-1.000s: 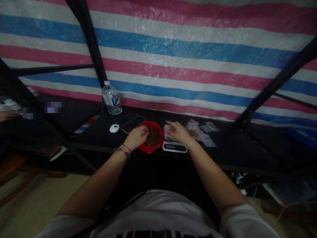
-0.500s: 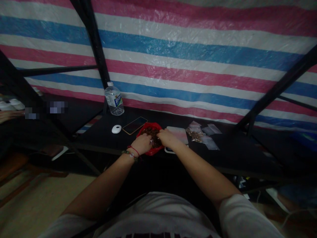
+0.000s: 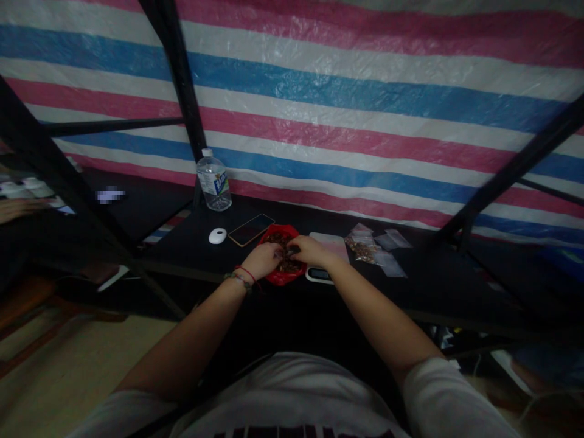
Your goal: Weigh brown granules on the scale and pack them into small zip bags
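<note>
A red bag (image 3: 279, 277) of small brown pieces sits open on the black table (image 3: 433, 280). Both my hands are over its mouth. My left hand (image 3: 261, 260), with a red cord and a bracelet at the wrist, has its fingers curled at the bag's left side. My right hand (image 3: 309, 249) reaches in from the right with its fingers bent into the brown pieces. What either hand grips is too dark to make out. A white kitchen scale (image 3: 325, 272) lies just right of the bag, partly under my right forearm.
Small clear bags (image 3: 375, 248), some filled with brown pieces, lie right of the scale. A phone (image 3: 250, 229), a white oval object (image 3: 218, 235) and a water bottle (image 3: 214, 181) stand left of the bag. Black frame bars and a striped tarp rise behind. Another person's hand (image 3: 18, 208) shows far left.
My right hand left the scale's plate and came left to the red bag, meeting my left hand there. The view shifted slightly.
</note>
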### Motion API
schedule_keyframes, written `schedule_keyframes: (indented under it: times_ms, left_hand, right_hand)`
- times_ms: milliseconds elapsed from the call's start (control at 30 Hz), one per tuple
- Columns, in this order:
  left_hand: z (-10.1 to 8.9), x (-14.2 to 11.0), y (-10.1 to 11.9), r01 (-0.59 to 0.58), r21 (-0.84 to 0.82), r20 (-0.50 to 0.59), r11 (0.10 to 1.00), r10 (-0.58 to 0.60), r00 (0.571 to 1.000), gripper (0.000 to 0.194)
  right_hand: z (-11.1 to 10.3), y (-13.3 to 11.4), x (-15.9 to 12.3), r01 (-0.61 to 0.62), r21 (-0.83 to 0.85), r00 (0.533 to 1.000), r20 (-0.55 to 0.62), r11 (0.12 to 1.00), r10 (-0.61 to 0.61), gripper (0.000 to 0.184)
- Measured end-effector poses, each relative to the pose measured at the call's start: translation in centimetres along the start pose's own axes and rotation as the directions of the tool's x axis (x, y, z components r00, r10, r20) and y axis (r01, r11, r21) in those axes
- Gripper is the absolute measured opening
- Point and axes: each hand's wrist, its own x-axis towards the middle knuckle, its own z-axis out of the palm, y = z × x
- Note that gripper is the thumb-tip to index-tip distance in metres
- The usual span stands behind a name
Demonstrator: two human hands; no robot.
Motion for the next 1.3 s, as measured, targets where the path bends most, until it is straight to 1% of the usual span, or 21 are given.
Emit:
schedule_keyframes:
  times_ms: [133, 200, 267, 367, 500, 633, 700, 767, 833, 933, 967, 1033, 1133, 1233, 1300]
  left_hand:
    - [-0.1, 0.0, 0.2, 0.006, -0.018, -0.033, 1.0, -0.007, 0.999, 0.023]
    - [-0.2, 0.1, 0.2, 0.017, -0.035, -0.041, 0.999, -0.019, 0.999, 0.022]
    - [-0.3, 0.1, 0.2, 0.016, -0.082, -0.06, 0.996, -0.021, 0.998, 0.022]
    - [-0.6, 0.2, 0.0, -0.003, -0.217, -0.108, 0.976, -0.021, 0.994, 0.026]
    - [-0.9, 0.2, -0.5, -0.037, -0.413, -0.186, 0.91, -0.044, 0.982, 0.031]
    - [-1.2, 0.1, -0.6, -0.087, -0.532, -0.254, 0.842, -0.061, 0.965, 0.029]
    - [-1.2, 0.1, -0.6, -0.097, -0.596, -0.275, 0.797, -0.089, 0.957, 0.03]
    - [-1.2, 0.2, -0.6, -0.104, -0.639, -0.296, 0.762, -0.119, 0.948, 0.031]
    - [-1.1, 0.2, -0.7, -0.099, -0.651, -0.328, 0.753, -0.161, 0.931, 0.029]
    - [-0.9, 0.4, -1.0, -0.039, -0.623, -0.359, 0.781, -0.241, 0.901, 0.025]
    - [-0.8, 0.4, -1.1, -0.022, -0.612, -0.359, 0.79, -0.253, 0.898, 0.024]
    - [-0.6, 0.4, -1.2, -0.02, -0.599, -0.341, 0.801, -0.233, 0.911, 0.023]
    - [-0.3, 0.4, -1.2, -0.048, -0.569, -0.312, 0.821, -0.162, 0.936, 0.025]
    - [-0.4, 0.2, -1.1, -0.032, -0.492, -0.311, 0.87, -0.141, 0.94, 0.027]
    - [-0.7, 0.1, -1.1, 0.006, -0.404, -0.316, 0.915, -0.146, 0.937, 0.031]
  right_hand:
    - [0.6, -0.3, 0.2, 0.004, 0.021, 1.0, 0.007, 1.0, -0.004, 0.023]
    - [1.0, -0.6, 0.3, 0.003, 0.042, 1.0, -0.015, 0.999, -0.002, 0.024]
    - [1.4, -0.7, 0.4, -0.017, 0.115, 0.998, -0.051, 0.993, 0.023, 0.027]
    - [2.0, -0.5, 0.3, -0.038, 0.297, 0.992, -0.106, 0.954, 0.073, 0.031]
    - [3.0, -0.2, 0.4, -0.01, 0.506, 0.977, -0.18, 0.862, 0.117, 0.032]
    - [3.8, -0.4, 0.3, 0.038, 0.711, 0.952, -0.24, 0.702, 0.191, 0.034]
    - [4.0, -0.7, 0.1, 0.077, 0.769, 0.944, -0.261, 0.634, 0.202, 0.04]
    - [4.0, -1.1, -0.1, 0.098, 0.792, 0.941, -0.27, 0.602, 0.203, 0.044]
    - [4.0, -1.3, -0.4, 0.089, 0.798, 0.939, -0.267, 0.596, 0.218, 0.044]
    - [4.0, -1.3, -0.5, 0.053, 0.805, 0.93, -0.256, 0.591, 0.264, 0.042]
    - [4.0, -1.2, -0.5, 0.044, 0.8, 0.927, -0.256, 0.599, 0.274, 0.042]
    - [3.9, -1.1, -0.4, 0.033, 0.775, 0.926, -0.262, 0.632, 0.273, 0.044]
    - [3.7, -1.1, -0.2, 0.052, 0.724, 0.927, -0.29, 0.687, 0.236, 0.044]
    - [3.5, -1.0, -0.3, 0.066, 0.678, 0.91, -0.342, 0.732, 0.236, 0.043]
    - [3.5, -0.9, -0.4, 0.058, 0.672, 0.902, -0.353, 0.738, 0.25, 0.042]
